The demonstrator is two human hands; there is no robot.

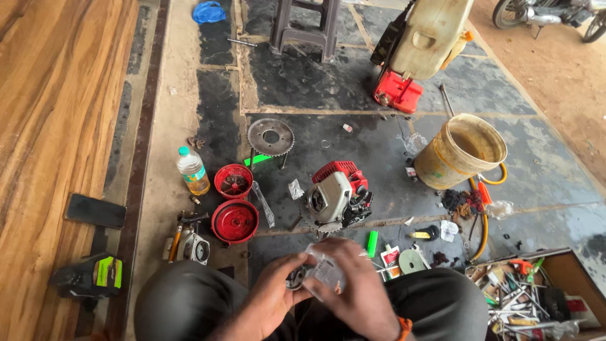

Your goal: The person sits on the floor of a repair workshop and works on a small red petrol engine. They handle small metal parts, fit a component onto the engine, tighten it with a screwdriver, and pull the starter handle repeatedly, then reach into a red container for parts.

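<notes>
Both hands meet low in the middle of the frame, above the person's dark-trousered knees. Left hand (pixel 273 292) is closed around a small dark round part (pixel 295 278), gripping it from the left side. Right hand (pixel 353 284) is curled over a clear plastic bag (pixel 325 271), fingers pinching it against the same part, so the two hands touch at the bag. An orange band shows at the right wrist.

Just above the hands, at centre frame, a small engine (pixel 338 197) with a red cover and pale grey body sits on the dark floor. Left of it lie two red round covers (pixel 234 203), one above the other, and a plastic bottle (pixel 192 170) of yellowish liquid stands just beside the upper one. A toothed metal disc (pixel 271 136) rests further up. A grey carburettor-like piece (pixel 192 247) lies at the lower left, near the person's left knee.

Toward the right, a dirty pale bucket (pixel 461 151) stands upright, with an orange hose (pixel 483 221) curling below it. A green lighter (pixel 372 243) lies close to the right hand. At the lower right corner an open box of tools (pixel 536 297) is crowded with metal pieces. A red and cream machine (pixel 416 50) stands at the upper middle.
</notes>
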